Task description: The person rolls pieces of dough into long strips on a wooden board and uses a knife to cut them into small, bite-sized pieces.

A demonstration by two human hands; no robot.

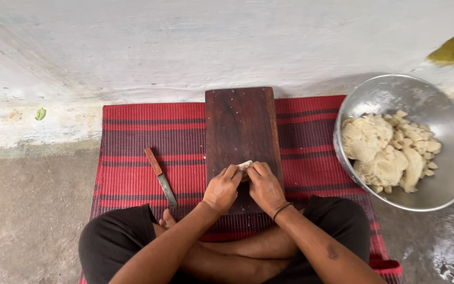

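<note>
The left hand [222, 188] and the right hand [265, 186] meet over the near half of the wooden board [241, 126]. Both hands are closed around a small piece of dough [245, 164]; the fingertips of each hand pinch it from opposite sides, and only its pale upper edge shows between them. The piece sits at, or just above, the board surface; contact with the board cannot be confirmed from this view. A dark band [281, 210] circles the right wrist.

Handling judgement: the dough appears soft, light and easily deformed. It is likely slightly tacky, so a light grip at its outer edges with the fingertips suits it better than a firm squeeze, which would flatten it or mark it.

The board is dark, rectangular and lies lengthwise away from the person, on a red and dark striped mat [132, 173]. A knife [161, 178] with a reddish-brown handle lies on the mat to the left of the board, apart from both hands, blade toward the person. To the right, partly on the mat edge, stands a metal bowl [447, 113] holding a large mass of dough [384, 152], part lump and part small cut pieces. The person sits cross-legged on the concrete floor [27, 210], facing a pale wall [185, 42].
</note>
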